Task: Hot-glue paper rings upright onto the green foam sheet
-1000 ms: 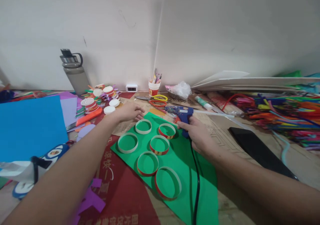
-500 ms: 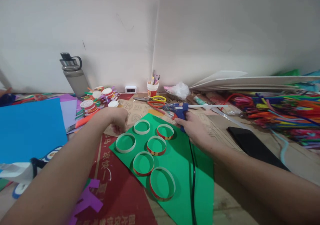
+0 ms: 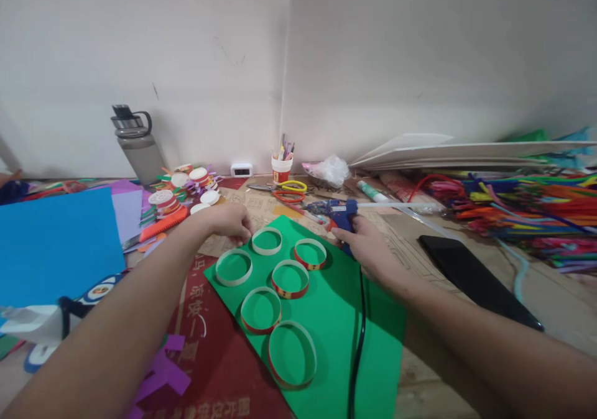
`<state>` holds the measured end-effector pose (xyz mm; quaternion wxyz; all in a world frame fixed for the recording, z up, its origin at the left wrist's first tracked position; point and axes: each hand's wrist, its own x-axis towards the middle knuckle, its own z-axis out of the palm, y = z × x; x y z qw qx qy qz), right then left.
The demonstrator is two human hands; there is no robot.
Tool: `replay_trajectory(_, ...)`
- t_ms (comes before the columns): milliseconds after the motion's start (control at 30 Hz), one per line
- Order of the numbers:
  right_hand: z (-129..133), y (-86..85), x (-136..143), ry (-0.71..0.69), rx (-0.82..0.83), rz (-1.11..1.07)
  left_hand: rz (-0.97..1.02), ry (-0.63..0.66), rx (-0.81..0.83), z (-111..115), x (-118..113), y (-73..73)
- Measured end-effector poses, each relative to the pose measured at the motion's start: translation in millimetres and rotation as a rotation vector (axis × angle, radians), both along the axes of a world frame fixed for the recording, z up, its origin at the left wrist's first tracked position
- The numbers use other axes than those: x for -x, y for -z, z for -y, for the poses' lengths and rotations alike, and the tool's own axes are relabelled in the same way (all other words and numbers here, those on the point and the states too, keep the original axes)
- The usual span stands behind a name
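Observation:
My right hand [image 3: 368,240] is wrapped around the handle of a blue hot glue gun [image 3: 344,214]. Its nozzle points left, a pale glue stick juts out at the back, and a black cord trails toward me. My left hand [image 3: 233,221] has its fingers curled together at the upper-left edge of a green sheet [image 3: 345,344], beside a pale paper ring [image 3: 267,241]. What lies between those fingertips is hidden. Several more rings stand on the sheet, some with red and gold outsides, such as the large front ring [image 3: 292,382].
Behind lie scissors [image 3: 291,189], a pen cup [image 3: 282,169] and a glue tube [image 3: 372,191]. At left are a bottle [image 3: 142,155], an orange utility knife [image 3: 163,224] and blue sheets [image 3: 56,239]. A phone [image 3: 478,279] and pipe cleaners [image 3: 536,207] lie right.
My left hand has moved right to the sheet's edge, near the pale ring. The glue gun in my right hand has shifted slightly right and down. The view has tilted up a little.

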<state>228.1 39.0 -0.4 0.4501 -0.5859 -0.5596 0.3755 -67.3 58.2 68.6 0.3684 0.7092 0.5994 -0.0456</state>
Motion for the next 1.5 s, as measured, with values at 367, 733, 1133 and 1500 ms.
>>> replay_trajectory(367, 6, -11.6, 11, -0.102, 0.149, -0.314, -0.195, -0.173, 0.182, 12, 0, -11.4)
replay_trajectory(733, 3, -8.5, 9, -0.138, 0.200, -0.287, 0.123, 0.017, 0.351, 3, 12, 3.1)
replay_trajectory(1133, 3, -5.5, 10, -0.068, 0.140, -0.323, 0.246, -0.003, 0.109, -6, 15, 13.2)
replay_trajectory(1500, 15, 16.2, 17, -0.054, 0.055, -0.388, 0.025, -0.008, -0.391, -52, 15, 17.8)
